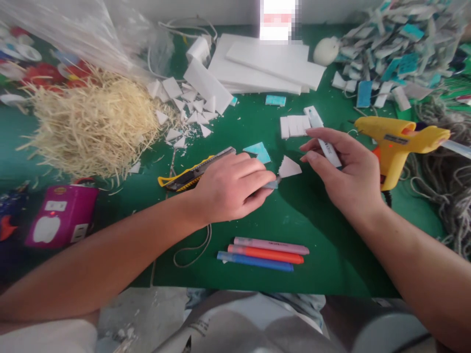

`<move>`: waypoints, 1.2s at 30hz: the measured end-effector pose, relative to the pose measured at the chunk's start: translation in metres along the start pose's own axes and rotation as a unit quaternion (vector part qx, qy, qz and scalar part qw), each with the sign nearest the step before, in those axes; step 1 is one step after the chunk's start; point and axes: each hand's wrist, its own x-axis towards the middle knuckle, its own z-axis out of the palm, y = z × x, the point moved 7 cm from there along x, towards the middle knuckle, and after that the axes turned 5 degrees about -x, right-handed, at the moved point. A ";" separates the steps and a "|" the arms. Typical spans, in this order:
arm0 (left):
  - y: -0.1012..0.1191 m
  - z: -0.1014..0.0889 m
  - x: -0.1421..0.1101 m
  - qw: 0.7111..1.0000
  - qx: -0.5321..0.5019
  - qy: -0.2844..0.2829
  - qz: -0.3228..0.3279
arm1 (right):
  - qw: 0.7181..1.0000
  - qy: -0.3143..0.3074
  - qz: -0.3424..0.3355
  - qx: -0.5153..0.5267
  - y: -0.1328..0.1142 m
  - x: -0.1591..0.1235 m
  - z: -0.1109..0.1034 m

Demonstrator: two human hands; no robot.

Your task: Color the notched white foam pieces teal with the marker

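My left hand is closed in a pinch on a small blue-grey piece whose tip touches a white foam triangle lying on the green table. My right hand is curled round a white marker pen, held just right of the triangle. A blue painted triangle lies just behind my left fingers. A yellow utility knife rests behind my left wrist.
A yellow glue gun stands right of my right hand. Three markers, pink, orange and blue, lie near the front edge. White foam sheets, cut triangles, a straw pile, a purple power strip and scrap heap surround.
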 end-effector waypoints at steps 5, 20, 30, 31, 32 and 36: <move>-0.003 0.000 0.000 1.000 0.001 0.009 0.000 | 1.000 -0.012 -0.020 0.021 -0.004 -0.001 0.002; -0.020 -0.008 -0.003 0.991 -0.024 0.047 -0.119 | 0.978 0.007 0.036 0.206 -0.009 -0.003 0.001; -0.029 -0.008 -0.006 0.990 0.006 0.052 -0.133 | 0.921 -0.143 0.075 0.354 -0.017 -0.004 0.018; -0.027 -0.008 -0.005 0.991 0.006 0.053 -0.127 | 0.921 -0.144 0.072 0.355 -0.017 -0.004 0.018; -0.026 -0.008 -0.005 0.991 0.005 0.053 -0.122 | 0.923 -0.144 0.071 0.350 -0.018 -0.004 0.018; -0.025 -0.008 -0.005 0.992 0.002 0.056 -0.113 | 0.927 -0.158 0.064 0.333 -0.019 -0.003 0.018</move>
